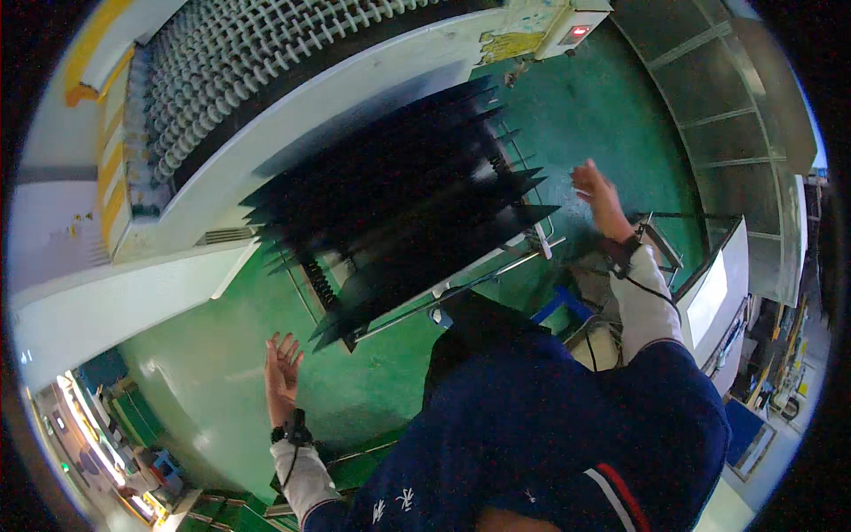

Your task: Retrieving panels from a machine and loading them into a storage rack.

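Both hands are empty and spread. The left hand (282, 368) hangs with fingers splayed over the green floor (372, 390), just off the lower corner of the stack of black sheets (399, 208). The right hand (596, 197) is lifted and open too, gripping nothing, out past the stack's far corner and not touching it. Each wrist carries a dark strap with a thin cable running up a white sleeve.

The sheets stand fanned on edge in a wire rack trolley (523, 257), dark springs showing between them, parked hard against the white machine housing (292, 142) with its rows of pale rollers.

From here it looks like the pause between handlings: arms wide, as if squaring up to the stack. I'd judge any next grasp needs both hands brought in to opposite edges of a sheet, and care with those sharp-looking corners.
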The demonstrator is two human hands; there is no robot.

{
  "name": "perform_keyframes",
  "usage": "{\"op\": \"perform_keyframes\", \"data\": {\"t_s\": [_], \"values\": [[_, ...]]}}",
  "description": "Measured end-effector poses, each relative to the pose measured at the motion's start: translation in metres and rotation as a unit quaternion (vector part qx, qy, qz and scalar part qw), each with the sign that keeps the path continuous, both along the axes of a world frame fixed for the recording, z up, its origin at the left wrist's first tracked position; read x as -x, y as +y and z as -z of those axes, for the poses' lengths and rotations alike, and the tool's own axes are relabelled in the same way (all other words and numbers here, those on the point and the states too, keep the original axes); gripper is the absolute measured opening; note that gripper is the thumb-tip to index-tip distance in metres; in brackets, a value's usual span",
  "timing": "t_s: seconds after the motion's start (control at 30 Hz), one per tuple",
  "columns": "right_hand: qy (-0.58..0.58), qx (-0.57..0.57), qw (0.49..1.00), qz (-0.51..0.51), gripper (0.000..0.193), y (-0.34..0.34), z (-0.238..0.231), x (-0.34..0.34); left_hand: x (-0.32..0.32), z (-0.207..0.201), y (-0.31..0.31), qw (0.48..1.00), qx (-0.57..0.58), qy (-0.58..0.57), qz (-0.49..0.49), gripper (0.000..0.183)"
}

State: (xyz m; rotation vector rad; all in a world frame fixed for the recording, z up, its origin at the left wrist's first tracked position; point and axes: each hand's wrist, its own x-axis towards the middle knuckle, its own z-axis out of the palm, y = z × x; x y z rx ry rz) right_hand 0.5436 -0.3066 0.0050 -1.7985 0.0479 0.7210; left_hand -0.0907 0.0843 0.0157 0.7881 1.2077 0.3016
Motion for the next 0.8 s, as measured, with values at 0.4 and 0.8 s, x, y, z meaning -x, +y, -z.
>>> {"op": "perform_keyframes", "data": {"t_s": [0.4,0.8], "values": [[-0.494,-0.021,0.696,-0.521,0.03,0.118,-0.121,0.189,0.087,0.07,-0.273,0.96,0.099,-0.054,-0.255,0.063],[-0.519,0.091,0.599,-0.603,0.024,0.168,-0.093,0.22,0.126,0.124,-0.452,0.912,0.137,0.025,-0.387,0.05]]}}
